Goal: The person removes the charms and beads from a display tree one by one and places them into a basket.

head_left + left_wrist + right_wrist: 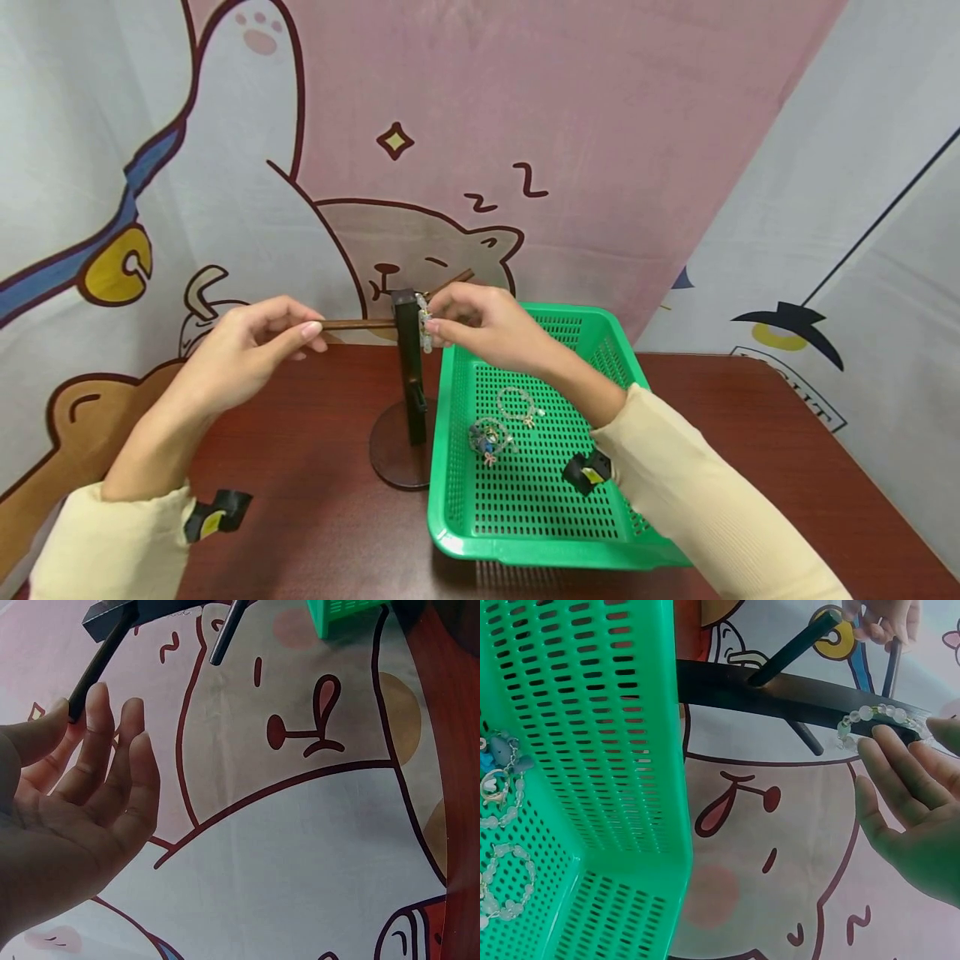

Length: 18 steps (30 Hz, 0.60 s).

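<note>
A dark stand (408, 358) with a round base rises beside the basket, and thin wooden pegs stick out from its post. With thumb and fingers, my left hand (251, 346) pinches the end of the upper left peg (358, 325); the left wrist view shows the same peg (101, 664) in the grip. Close to the post's top, my right hand (487, 325) holds a clear beaded bracelet (424, 325) between thumb and fingers. In the right wrist view the bracelet (881, 712) lies against the post, though whether a peg passes through it I cannot tell.
A green perforated basket (551, 552) stands right of the post, under my right forearm. Inside lie a pale beaded bracelet (516, 403) and another bracelet with blue charms (487, 440). Behind the reddish-brown table (315, 533) hangs a cartoon-printed cloth (585, 125).
</note>
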{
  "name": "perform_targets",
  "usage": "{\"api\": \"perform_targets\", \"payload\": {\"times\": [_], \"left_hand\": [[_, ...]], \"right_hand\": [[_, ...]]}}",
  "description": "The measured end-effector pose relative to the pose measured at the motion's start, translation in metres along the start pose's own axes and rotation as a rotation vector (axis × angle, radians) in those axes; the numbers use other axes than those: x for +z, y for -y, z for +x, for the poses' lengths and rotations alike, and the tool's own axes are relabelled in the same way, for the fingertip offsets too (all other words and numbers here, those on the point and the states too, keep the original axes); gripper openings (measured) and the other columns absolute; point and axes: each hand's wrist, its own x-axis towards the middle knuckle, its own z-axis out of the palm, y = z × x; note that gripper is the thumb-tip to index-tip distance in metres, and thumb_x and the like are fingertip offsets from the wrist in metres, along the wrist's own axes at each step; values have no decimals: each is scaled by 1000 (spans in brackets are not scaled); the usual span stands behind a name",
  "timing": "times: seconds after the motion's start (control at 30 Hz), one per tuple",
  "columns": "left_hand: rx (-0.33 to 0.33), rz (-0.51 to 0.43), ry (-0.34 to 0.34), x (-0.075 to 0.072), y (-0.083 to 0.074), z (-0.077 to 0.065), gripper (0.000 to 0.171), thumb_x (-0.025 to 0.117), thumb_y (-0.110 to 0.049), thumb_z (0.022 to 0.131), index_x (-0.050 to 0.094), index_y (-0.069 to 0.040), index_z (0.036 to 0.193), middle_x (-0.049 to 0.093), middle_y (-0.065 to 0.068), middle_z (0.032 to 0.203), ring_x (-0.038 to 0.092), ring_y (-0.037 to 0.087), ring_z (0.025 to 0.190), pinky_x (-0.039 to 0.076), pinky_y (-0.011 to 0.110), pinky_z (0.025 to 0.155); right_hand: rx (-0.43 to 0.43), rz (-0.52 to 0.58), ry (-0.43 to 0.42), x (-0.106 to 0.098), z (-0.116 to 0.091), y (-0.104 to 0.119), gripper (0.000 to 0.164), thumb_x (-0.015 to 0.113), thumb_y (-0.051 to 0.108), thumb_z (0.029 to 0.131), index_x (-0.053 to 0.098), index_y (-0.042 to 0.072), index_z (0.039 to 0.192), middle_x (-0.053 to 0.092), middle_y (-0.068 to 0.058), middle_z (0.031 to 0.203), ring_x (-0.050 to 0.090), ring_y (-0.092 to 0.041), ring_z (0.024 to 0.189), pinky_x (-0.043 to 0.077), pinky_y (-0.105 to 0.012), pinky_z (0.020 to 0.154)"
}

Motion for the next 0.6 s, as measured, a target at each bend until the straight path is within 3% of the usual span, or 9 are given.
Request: {"api": "perform_targets", "payload": {"times": [0.6], "left_hand": [[5, -6, -4, 0, 0, 0, 15, 54, -15, 93, 63, -4, 98, 66, 4, 82, 60, 8, 70, 47, 20, 63]], "right_hand": [[-32, -8, -51, 4, 1, 0, 8, 57, 7, 88, 61, 3, 94, 65, -2, 74, 61, -12, 66, 46, -27, 60]]}}
